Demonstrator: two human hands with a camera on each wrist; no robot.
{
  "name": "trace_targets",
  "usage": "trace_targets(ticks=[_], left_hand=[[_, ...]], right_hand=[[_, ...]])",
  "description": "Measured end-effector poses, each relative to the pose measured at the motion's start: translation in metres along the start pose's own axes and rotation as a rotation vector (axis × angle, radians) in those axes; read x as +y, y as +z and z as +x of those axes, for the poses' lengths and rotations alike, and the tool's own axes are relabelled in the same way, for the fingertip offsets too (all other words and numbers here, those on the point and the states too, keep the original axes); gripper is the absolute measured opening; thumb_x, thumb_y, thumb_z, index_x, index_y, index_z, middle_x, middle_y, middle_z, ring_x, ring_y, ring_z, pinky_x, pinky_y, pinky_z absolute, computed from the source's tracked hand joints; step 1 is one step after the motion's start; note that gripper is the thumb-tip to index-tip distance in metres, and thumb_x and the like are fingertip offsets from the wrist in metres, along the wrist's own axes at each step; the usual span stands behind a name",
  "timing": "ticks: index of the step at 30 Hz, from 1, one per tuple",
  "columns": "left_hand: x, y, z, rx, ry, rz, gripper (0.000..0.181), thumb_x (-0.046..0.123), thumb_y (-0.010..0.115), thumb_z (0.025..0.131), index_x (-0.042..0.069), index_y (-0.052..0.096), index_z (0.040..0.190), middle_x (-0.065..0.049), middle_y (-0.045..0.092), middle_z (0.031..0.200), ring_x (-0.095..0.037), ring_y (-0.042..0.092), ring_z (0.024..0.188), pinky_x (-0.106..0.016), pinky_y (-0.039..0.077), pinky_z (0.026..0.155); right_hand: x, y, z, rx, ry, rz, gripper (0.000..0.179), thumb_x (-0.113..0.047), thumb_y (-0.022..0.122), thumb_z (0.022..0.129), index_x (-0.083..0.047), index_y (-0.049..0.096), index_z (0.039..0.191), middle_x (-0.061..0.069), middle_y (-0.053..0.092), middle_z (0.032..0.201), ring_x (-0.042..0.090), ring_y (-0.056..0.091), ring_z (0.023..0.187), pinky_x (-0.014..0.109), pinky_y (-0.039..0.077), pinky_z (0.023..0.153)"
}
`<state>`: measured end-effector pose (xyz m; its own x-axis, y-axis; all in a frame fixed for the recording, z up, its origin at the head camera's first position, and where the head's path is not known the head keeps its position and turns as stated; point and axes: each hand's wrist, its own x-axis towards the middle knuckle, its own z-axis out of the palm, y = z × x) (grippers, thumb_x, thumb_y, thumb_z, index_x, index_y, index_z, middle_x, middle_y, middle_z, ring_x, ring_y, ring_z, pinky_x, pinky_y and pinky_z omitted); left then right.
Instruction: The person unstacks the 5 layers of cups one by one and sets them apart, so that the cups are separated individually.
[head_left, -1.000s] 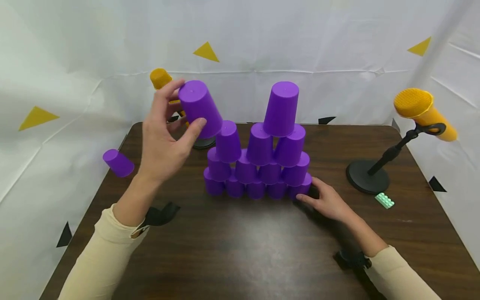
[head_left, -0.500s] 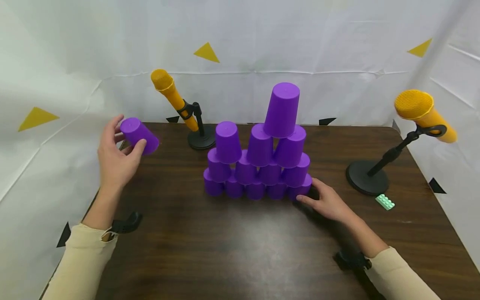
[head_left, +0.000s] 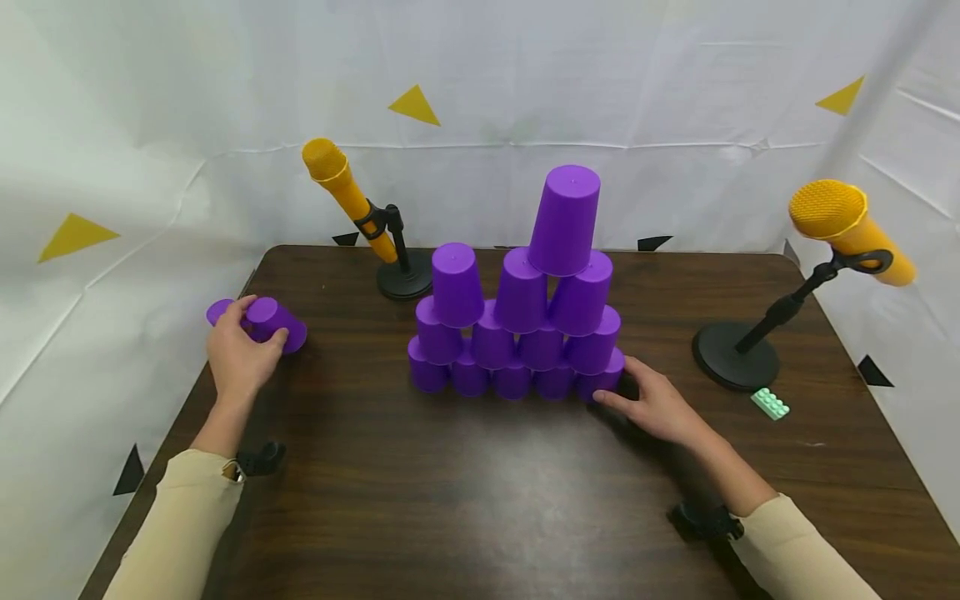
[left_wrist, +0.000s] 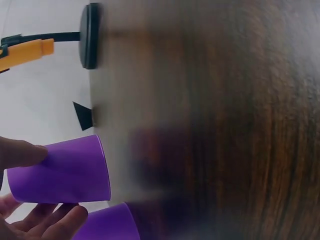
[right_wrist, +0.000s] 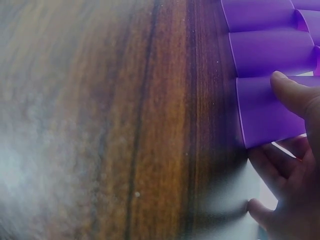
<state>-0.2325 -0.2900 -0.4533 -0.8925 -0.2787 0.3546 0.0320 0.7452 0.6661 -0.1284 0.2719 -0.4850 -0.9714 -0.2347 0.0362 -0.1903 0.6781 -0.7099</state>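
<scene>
At the table's left side my left hand holds an upside-down purple cup between thumb and fingers. Another purple cup stands just left of it, partly hidden by the fingers. The left wrist view shows the held cup's rim low over the tabletop; whether it touches is unclear. In mid-table stands a stepped stack of upside-down purple cups. Its third row has three cups, and a single top cup sits over the right two. My right hand grips the bottom row's rightmost cup, thumb in front, fingers behind.
A yellow microphone on a black stand is behind the stack's left end. A second yellow microphone stands at the right. Beside its base lies a mint toy brick. White sheeting rises behind the table.
My left hand has carried its cup from above the stack's left side leftward and down, beside the lone cup. The right hand and the stack have stayed put.
</scene>
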Motion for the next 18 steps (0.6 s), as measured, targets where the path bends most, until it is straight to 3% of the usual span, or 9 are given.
trace_targets(ticks=[10, 18], left_hand=[[-0.0022, 0.0041, 0.0018, -0.102, -0.132, 0.145, 0.069, 0.026, 0.075, 0.086, 0.014, 0.046, 0.147, -0.019, 0.053, 0.139, -0.046, 0.05, 0.121, -0.066, 0.039, 0.092], [-0.0075, 0.0079, 0.0041, -0.115, -0.121, 0.156, 0.07, 0.025, 0.075, 0.086, 0.015, 0.044, 0.148, -0.019, 0.054, 0.139, -0.046, 0.052, 0.12, -0.066, 0.04, 0.092]], right_hand=[[0.0002, 0.0009, 0.0003, 0.009, -0.006, -0.002, 0.064, -0.035, 0.072, 0.09, -0.006, 0.047, 0.141, 0.019, 0.056, 0.134, 0.039, 0.049, 0.127, 0.059, 0.037, 0.103], [0.0, 0.0011, -0.0004, 0.004, 0.005, -0.001, 0.066, -0.036, 0.072, 0.09, -0.005, 0.046, 0.142, 0.02, 0.055, 0.136, 0.039, 0.048, 0.128, 0.06, 0.036, 0.103]])
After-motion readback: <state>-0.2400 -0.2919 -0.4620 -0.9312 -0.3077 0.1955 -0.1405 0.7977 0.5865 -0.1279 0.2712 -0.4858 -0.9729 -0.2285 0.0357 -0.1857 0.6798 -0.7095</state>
